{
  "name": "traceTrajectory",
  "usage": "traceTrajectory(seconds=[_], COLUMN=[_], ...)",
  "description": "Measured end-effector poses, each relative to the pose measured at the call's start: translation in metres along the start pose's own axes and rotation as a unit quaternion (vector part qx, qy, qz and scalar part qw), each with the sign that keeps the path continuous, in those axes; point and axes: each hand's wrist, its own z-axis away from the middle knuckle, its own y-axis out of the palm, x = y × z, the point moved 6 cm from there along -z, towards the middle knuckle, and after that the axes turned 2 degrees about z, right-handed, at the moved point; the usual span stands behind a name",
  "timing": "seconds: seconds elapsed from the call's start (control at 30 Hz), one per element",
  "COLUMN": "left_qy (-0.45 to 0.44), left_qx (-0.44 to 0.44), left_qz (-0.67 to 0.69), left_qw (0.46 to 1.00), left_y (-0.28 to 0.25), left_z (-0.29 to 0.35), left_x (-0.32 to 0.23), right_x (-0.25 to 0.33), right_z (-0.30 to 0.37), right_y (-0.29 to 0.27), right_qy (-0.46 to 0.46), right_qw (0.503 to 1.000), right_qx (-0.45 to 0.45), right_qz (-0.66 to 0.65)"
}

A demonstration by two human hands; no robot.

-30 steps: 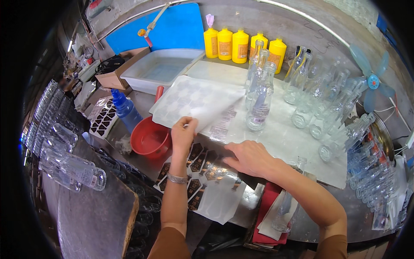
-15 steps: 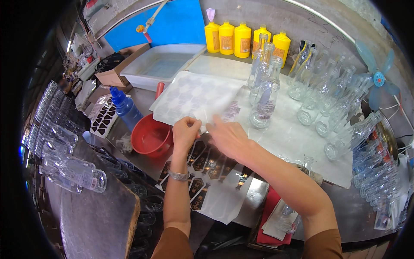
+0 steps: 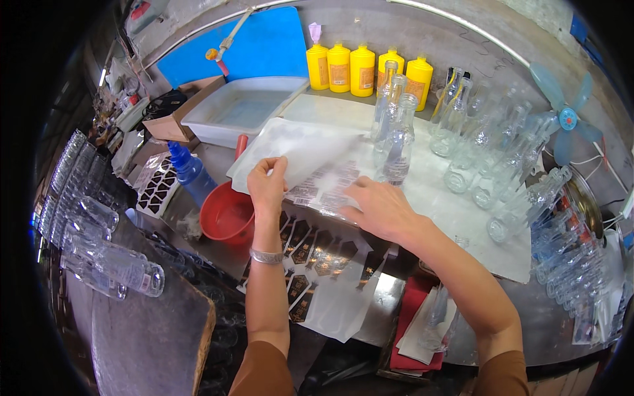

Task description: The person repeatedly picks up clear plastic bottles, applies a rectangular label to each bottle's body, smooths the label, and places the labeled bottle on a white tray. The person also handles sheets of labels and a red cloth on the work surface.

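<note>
My left hand (image 3: 267, 185) is closed in a pinch on the near edge of a white translucent backing sheet (image 3: 274, 135), which is lifted and curled. Under that sheet, rows of small dark-printed decals show on a label sheet (image 3: 323, 191). My right hand (image 3: 383, 208) is over the near right part of the label sheet, palm down, thumb and fingers apart. Just beyond it, clear glass bottles (image 3: 399, 148) stand upright in a short row. Closer to me, a sheet of black and gold decals (image 3: 307, 247) lies at the table's near edge.
A red bowl (image 3: 226, 214) and blue squeeze bottle (image 3: 191, 173) stand left. Behind are a white tub (image 3: 198, 125) and yellow bottles (image 3: 362, 71). More glass bottles (image 3: 475, 132) and a fan (image 3: 568, 119) are right; bottles lie on the left board (image 3: 148, 330).
The backing sheet has been peeled up, uncovering more printed decals. My hands have moved apart: the left slightly up and left, the right off to the right, its fingers now spread.
</note>
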Motion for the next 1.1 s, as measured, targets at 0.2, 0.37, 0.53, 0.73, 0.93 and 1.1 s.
traceTrajectory(seconds=[0.2,0.37,0.53,0.73,0.93,1.1], left_qy=[0.155,0.305,0.3,0.237,0.145,0.005], left_qx=[-0.033,0.039,0.204,0.182,-0.064,-0.105], left_qz=[-0.127,-0.235,-0.384,-0.356,-0.076,0.037], left_qw=[0.979,0.922,0.849,0.886,0.984,0.994], left_y=[0.023,0.069,0.121,0.108,0.022,-0.012], left_z=[-0.012,-0.025,-0.01,-0.01,-0.037,-0.056], left_x=[-0.056,-0.083,-0.035,0.008,-0.02,0.04], right_x=[-0.006,0.008,0.005,0.003,-0.004,0.001], right_z=[0.024,0.038,0.057,0.08,0.092,0.087], right_y=[0.0,-0.008,-0.013,-0.016,-0.022,-0.02], right_qy=[0.008,-0.017,-0.013,0.003,0.011,-0.009], right_qw=[1.0,0.999,0.999,0.997,0.998,0.998], right_qx=[0.018,0.027,0.03,0.058,0.051,0.041], right_qz=[-0.007,-0.015,-0.04,-0.041,-0.042,-0.056])
